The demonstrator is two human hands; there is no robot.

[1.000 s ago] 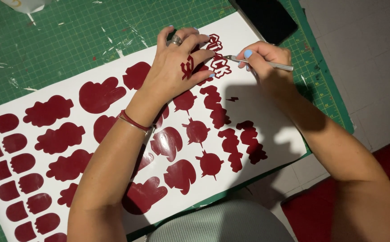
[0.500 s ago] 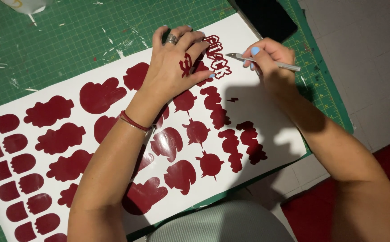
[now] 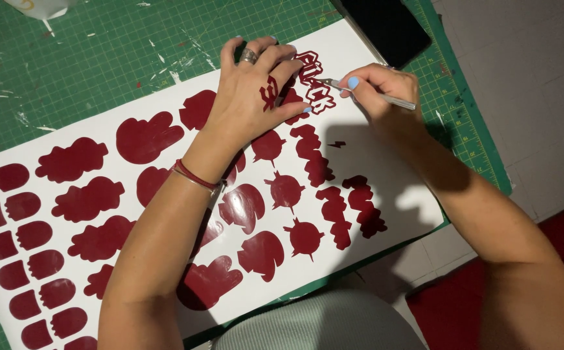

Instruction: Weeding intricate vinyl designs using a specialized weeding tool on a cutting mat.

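Lying nearest the viewer, the white sheet [image 3: 398,194] spreads flat across the green cutting mat [image 3: 100,58] on the table, its lower edge close to the person's lap. Glossy dark red cut-out shapes [image 3: 142,137] cover it: small rounded tabs in rows at the left, cloud-like and mitten-like blobs in the middle, spiked round ones and jagged columns toward the right.

Farther up, the left hand [image 3: 249,104] presses flat on the sheet with fingers spread, holding nothing; it wears a ring, a thin red bracelet circles the wrist, and a scrap of red vinyl sticks to the back of the hand. Just beyond its fingertips sits a block of outlined red lettering [image 3: 314,87], partly weeded so white shows inside.

The right hand [image 3: 382,91], nails painted light blue, has its grip clamped pen-fashion on a slim silver craft tool [image 3: 372,94], whose tip touches the sheet at the edge of that lettering.

At the far edge, a black flat device [image 3: 385,26] lies on the mat, just beside the sheet's top corner.
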